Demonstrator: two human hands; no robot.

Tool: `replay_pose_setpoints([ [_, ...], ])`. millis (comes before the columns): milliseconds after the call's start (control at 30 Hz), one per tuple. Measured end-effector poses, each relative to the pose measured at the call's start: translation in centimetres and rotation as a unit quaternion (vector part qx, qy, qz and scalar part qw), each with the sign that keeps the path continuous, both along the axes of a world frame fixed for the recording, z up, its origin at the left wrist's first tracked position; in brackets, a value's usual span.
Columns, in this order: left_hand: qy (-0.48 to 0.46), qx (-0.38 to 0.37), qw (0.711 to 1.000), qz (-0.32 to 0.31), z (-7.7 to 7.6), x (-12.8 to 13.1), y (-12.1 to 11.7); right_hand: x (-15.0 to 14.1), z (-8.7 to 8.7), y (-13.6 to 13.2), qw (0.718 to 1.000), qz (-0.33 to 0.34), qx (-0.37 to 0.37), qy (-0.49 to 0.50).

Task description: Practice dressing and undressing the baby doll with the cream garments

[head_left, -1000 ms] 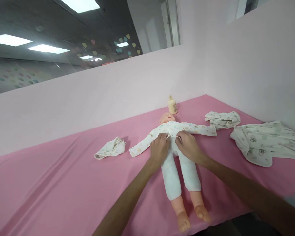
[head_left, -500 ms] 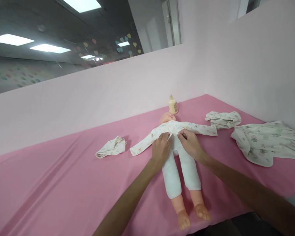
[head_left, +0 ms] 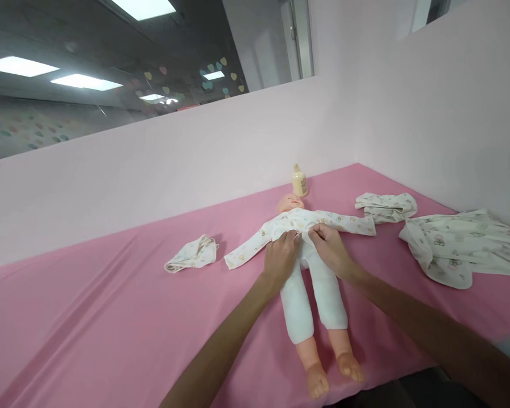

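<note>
A baby doll (head_left: 297, 311) lies on its back on the pink-covered table, its head away from me and its bare feet at the near edge. It wears a long-sleeved white baby shirt (head_left: 295, 218) with a small print, sleeves spread to both sides. My left hand (head_left: 281, 258) and my right hand (head_left: 329, 248) meet at the doll's waist, fingers closed in pinches on the shirt's lower front. A thin white strip, perhaps a tie, shows at the fingertips. The exact grip is partly hidden by the fingers.
A pump bottle (head_left: 300, 182) stands just beyond the doll's head. On the left lies a small crumpled printed cloth (head_left: 192, 254). Folded printed fabric (head_left: 386, 207) and a larger spread printed cloth (head_left: 467, 249) lie to the right. Walls (head_left: 221, 153) border the table's far side.
My left hand has shifted slightly to the right, bringing its fingertips closer to my right hand at the waist. The doll and the cloths have stayed put.
</note>
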State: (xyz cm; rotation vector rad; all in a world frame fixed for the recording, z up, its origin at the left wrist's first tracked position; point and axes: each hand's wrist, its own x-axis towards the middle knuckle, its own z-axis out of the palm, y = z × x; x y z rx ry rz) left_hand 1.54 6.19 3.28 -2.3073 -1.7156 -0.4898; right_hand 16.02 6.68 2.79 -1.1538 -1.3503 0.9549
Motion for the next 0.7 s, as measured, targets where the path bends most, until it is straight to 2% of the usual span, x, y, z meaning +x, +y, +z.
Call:
replay_pose_setpoints([
  [133,0.015,-0.005,1.0,0.001,-0.2,0.0,0.1,0.0,0.0,-0.2,1.0,0.008,0.015,-0.022],
  [333,0.054,-0.027,0.998,0.011,0.3,0.2,-0.2,-0.3,0.3,-1.1,0.997,0.016,0.034,-0.06],
  [700,0.06,-0.058,0.997,0.007,0.7,0.4,-0.2,-0.3,0.1,-1.0,0.999,0.018,0.019,-0.045],
])
